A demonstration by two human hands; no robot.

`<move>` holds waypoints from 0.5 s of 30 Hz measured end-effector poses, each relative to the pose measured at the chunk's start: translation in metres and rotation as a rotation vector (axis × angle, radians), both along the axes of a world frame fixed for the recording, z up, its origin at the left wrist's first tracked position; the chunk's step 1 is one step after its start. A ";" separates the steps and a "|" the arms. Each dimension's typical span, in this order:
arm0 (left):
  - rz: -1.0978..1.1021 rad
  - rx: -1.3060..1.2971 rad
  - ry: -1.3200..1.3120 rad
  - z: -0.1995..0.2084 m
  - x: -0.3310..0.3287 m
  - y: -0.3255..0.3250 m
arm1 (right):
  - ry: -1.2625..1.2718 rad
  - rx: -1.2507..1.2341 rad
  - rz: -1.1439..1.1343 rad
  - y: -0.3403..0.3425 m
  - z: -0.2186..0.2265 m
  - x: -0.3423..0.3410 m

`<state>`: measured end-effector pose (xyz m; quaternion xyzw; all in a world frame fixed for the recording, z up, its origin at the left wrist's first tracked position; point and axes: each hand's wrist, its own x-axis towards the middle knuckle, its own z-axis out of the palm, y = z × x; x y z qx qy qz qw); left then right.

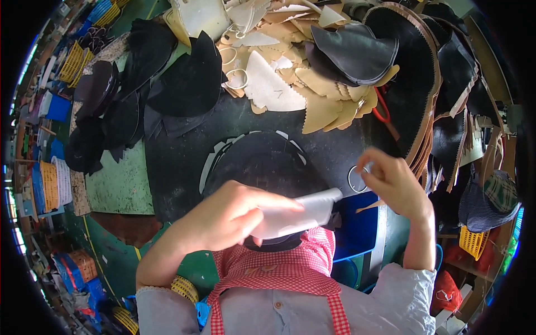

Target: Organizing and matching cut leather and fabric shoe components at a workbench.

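My left hand (pixel 226 215) is closed on a pale, glossy, curved sheet-like piece (pixel 298 212), its fingers bent over the near end. The piece is blurred, and its kind cannot be made out. Below it lies a rounded black leather-like piece (pixel 257 162) with white tabs along its far edge. My right hand (pixel 391 181) is raised to the right, thumb and fingers curled together and partly smeared. A thin ring (pixel 350 180) shows right beside the fingertips; whether they hold it is unclear.
Beige toothed-edge scraps (pixel 329 106) and black cut pieces (pixel 187 84) are heaped across the table (pixel 173 167). Red-handled scissors (pixel 382 111) lie at the right. Large black sheets (pixel 410 61) hang over that side. Under the front edge stands a blue bin (pixel 357 229).
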<state>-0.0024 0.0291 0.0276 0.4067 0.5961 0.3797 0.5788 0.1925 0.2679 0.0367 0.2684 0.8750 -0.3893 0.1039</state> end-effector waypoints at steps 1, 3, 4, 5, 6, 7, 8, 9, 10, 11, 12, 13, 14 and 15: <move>0.052 0.054 0.063 -0.005 -0.002 -0.005 | -0.080 0.182 0.087 0.003 -0.004 0.008; 0.092 0.028 0.048 -0.003 -0.005 -0.006 | 0.252 0.422 0.202 -0.005 0.002 0.016; 0.095 0.016 0.044 -0.004 -0.005 -0.007 | 0.351 0.455 0.317 -0.010 0.007 0.009; 0.080 0.041 0.033 -0.006 -0.004 -0.006 | 0.348 0.342 0.345 -0.019 0.011 0.004; 0.082 0.040 0.035 -0.006 -0.003 -0.007 | 0.421 0.283 0.388 -0.030 0.008 -0.003; 0.103 0.005 -0.007 -0.007 -0.002 -0.007 | 0.492 0.291 0.447 -0.040 0.004 -0.012; 0.121 -0.026 -0.049 -0.007 -0.002 -0.008 | 0.584 0.250 0.486 -0.046 -0.005 -0.018; 0.124 -0.091 -0.188 -0.004 -0.004 -0.007 | 0.663 0.272 0.509 -0.046 -0.011 -0.020; 0.135 -0.086 -0.293 -0.006 -0.006 -0.009 | 0.746 0.291 0.535 -0.047 -0.013 -0.022; 0.145 -0.080 -0.399 -0.009 -0.008 -0.013 | 0.869 0.287 0.503 -0.049 -0.013 -0.024; 0.150 -0.096 -0.566 -0.008 -0.006 -0.014 | 0.908 0.211 0.473 -0.050 -0.016 -0.022; 0.065 -0.065 -0.780 -0.015 -0.007 -0.019 | 0.949 0.133 0.445 -0.051 -0.022 -0.022; 0.012 0.090 -0.998 -0.032 -0.002 -0.029 | 1.036 0.134 0.389 -0.054 -0.024 -0.027; -0.007 0.146 -1.127 -0.039 0.003 -0.037 | 0.998 0.074 0.306 -0.059 -0.026 -0.025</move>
